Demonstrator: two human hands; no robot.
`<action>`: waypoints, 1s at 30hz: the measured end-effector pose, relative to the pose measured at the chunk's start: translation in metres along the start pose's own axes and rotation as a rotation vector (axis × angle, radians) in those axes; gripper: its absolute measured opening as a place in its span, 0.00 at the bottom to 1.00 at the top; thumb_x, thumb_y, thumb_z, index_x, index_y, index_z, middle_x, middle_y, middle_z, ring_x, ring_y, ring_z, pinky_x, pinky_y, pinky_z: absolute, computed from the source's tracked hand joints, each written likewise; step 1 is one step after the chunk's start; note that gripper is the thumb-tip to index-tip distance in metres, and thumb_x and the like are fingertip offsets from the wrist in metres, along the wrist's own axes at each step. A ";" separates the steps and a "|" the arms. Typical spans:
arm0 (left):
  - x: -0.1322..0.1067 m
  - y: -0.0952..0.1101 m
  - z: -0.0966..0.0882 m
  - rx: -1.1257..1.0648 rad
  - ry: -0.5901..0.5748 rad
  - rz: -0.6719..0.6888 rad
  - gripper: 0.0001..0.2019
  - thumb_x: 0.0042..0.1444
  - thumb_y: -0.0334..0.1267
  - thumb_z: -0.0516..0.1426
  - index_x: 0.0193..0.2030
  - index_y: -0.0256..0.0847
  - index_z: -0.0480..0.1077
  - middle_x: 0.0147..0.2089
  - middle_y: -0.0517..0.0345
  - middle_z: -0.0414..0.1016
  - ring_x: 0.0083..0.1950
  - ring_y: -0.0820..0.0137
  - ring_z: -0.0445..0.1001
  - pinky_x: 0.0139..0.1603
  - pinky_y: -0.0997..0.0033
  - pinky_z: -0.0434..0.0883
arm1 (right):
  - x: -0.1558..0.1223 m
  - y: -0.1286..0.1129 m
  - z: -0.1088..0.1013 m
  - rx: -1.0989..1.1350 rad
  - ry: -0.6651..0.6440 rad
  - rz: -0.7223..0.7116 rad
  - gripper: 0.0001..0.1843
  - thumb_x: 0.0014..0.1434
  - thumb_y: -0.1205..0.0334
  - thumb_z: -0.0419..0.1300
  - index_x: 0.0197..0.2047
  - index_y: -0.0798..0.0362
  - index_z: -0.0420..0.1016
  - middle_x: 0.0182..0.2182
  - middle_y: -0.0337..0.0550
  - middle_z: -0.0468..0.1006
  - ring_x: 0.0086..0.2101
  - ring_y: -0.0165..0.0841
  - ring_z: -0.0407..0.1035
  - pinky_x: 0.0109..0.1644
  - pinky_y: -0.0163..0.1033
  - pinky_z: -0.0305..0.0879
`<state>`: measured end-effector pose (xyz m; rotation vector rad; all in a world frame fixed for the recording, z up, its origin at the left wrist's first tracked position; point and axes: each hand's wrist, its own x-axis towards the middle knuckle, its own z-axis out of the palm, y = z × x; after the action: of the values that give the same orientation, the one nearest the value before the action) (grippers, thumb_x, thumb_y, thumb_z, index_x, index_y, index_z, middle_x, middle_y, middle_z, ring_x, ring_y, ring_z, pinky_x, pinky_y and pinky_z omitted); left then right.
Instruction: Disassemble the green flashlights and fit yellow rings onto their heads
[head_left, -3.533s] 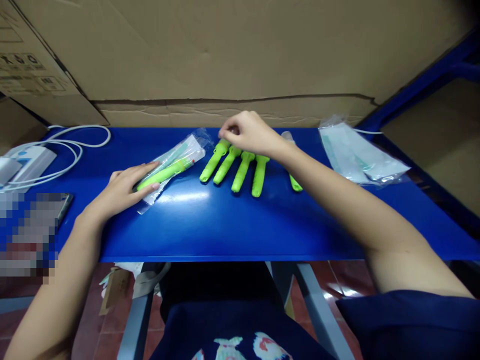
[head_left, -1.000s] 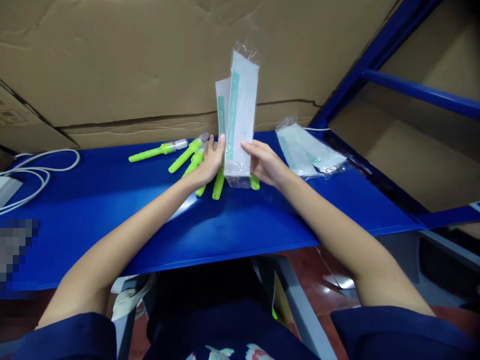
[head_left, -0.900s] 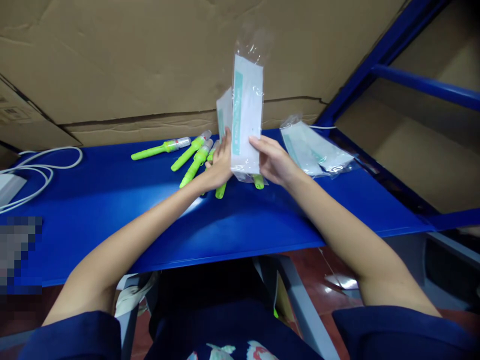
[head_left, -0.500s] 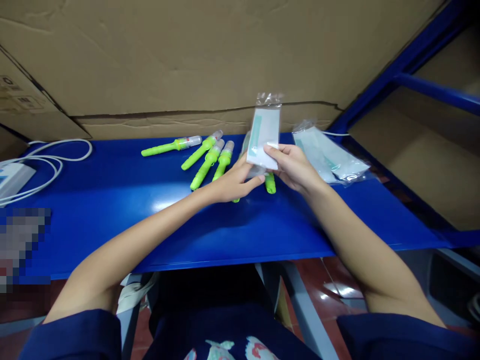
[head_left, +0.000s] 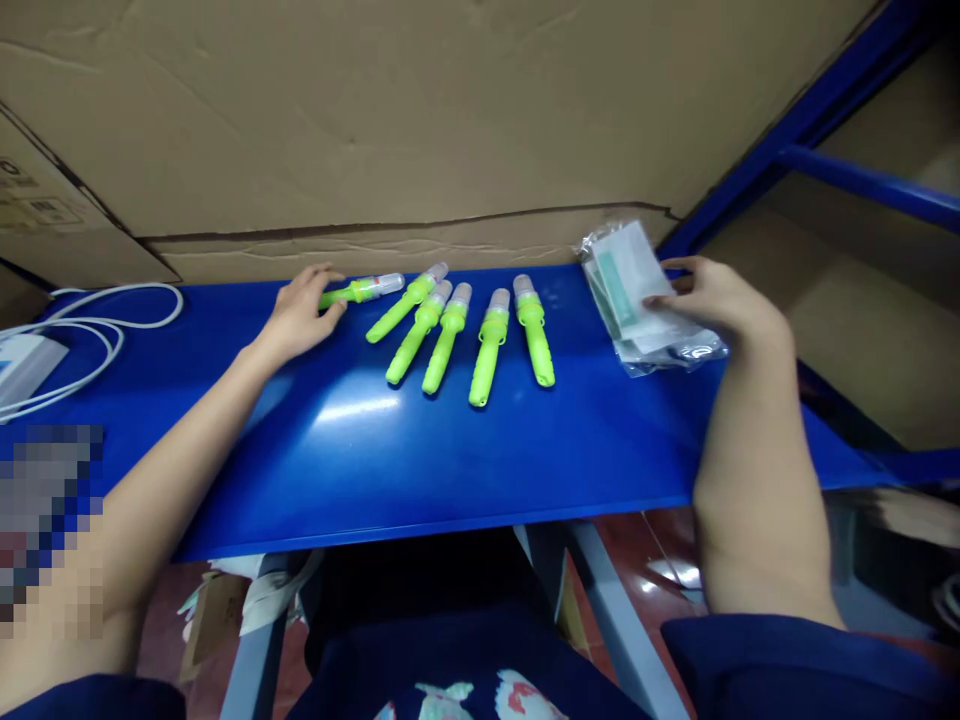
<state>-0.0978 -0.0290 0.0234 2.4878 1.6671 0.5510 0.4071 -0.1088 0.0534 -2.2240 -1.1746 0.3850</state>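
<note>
My left hand [head_left: 304, 310] is at the far left end of the row, its fingers and thumb apart around the handle of a lime-green stick with a clear cap [head_left: 367, 288]. That stick lies sideways on the blue table, its handle end partly hidden by the hand. Several more such sticks lie fanned out to its right, among them one stick [head_left: 489, 348] and the rightmost stick [head_left: 535, 332]. My right hand [head_left: 705, 290] reaches over the clear plastic packets [head_left: 626, 285] with white and green inserts, fingers apart, fingertips at the top packet's right side.
Cardboard [head_left: 390, 130] stands behind the blue table [head_left: 450, 460]. A coiled white cable [head_left: 142, 320] and a white box-like device [head_left: 30, 365] are at the left. Blue frame bars [head_left: 862, 175] rise at the right. A blurred-out object [head_left: 45, 490] lies at the front left.
Both hands have parted from the middle. The packet they held now lies with the others at the right. My left hand has moved left to the end stick, uncovering the middle sticks.
</note>
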 end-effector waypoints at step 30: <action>-0.018 0.047 -0.002 0.285 -0.009 -0.029 0.29 0.75 0.39 0.43 0.79 0.37 0.61 0.71 0.33 0.72 0.67 0.42 0.77 0.61 0.44 0.79 | -0.067 -0.107 0.118 0.066 -0.082 -1.022 0.26 0.74 0.46 0.55 0.67 0.51 0.72 0.68 0.60 0.70 0.72 0.56 0.61 0.78 0.68 0.58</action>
<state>-0.0636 -0.0646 0.0337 2.6433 1.8945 0.3166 0.2396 -0.0743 0.0255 -1.2961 -2.0854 0.0751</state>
